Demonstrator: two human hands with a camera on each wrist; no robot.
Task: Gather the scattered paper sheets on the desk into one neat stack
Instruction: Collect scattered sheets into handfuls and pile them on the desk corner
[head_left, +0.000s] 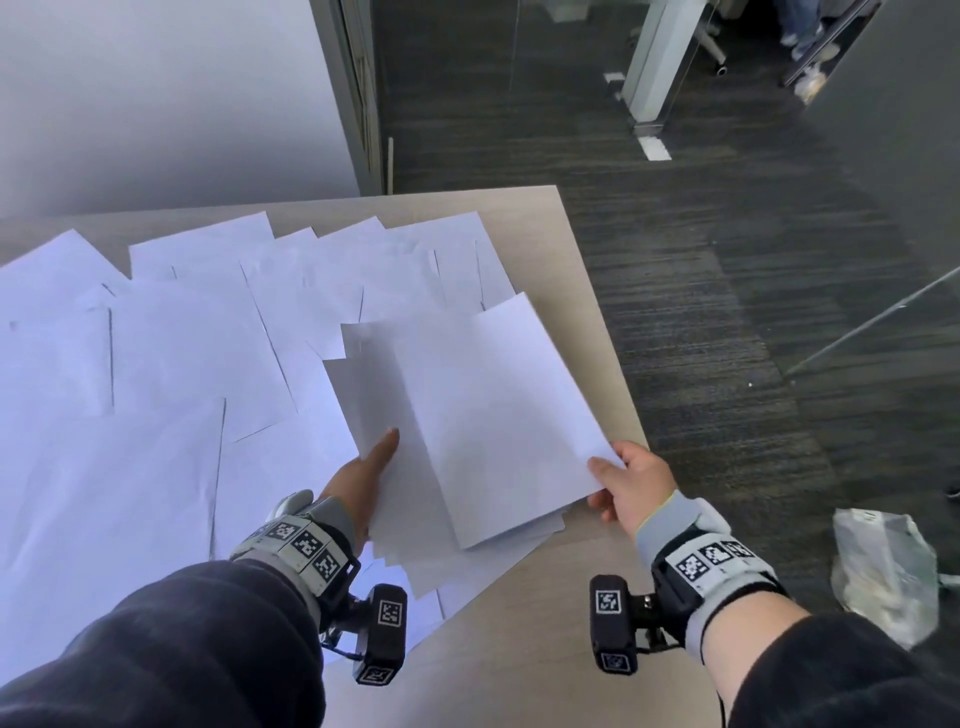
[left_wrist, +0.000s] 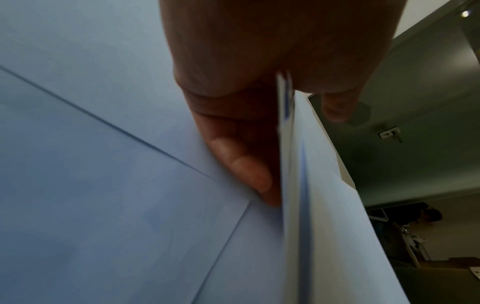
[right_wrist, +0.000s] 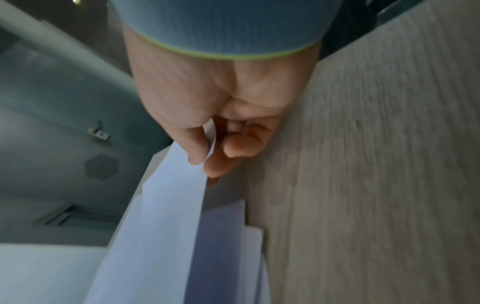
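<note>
Nearby, loose sheets (head_left: 156, 364) crowd the desk (head_left: 571, 249); plastic bag (head_left: 883, 571) on carpet (head_left: 727, 312).

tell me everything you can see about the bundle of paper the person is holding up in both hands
The held bundle is several plain white sheets, blank on the side shown and loosely aligned, with edges fanning out at its near end. It is tilted up above the scattered sheets at the desk's right side. The left hand grips its left edge, thumb on top; the right hand pinches its near right corner.

an office: wood-look desk (head_left: 582, 291), grey carpet tile floor (head_left: 727, 260), glass partition (head_left: 857, 332), chair base (head_left: 711, 47).
</note>
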